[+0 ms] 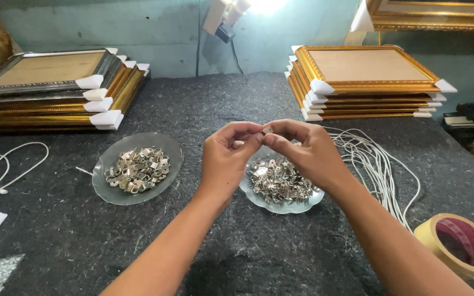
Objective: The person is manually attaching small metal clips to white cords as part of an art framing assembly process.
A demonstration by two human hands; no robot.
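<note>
Both hands meet above the right glass dish (pixel 281 207): the left hand (pixel 227 156) and right hand (pixel 303 151) pinch one small metal clip (pixel 267 130) between fingertips. More clips fill the left dish (pixel 108 186); white cords (pixel 377 164) lie just right.

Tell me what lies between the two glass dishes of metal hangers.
In the head view, only bare dark felt tabletop separates the left dish from the right dish; the left hand hangs above that gap.
</note>
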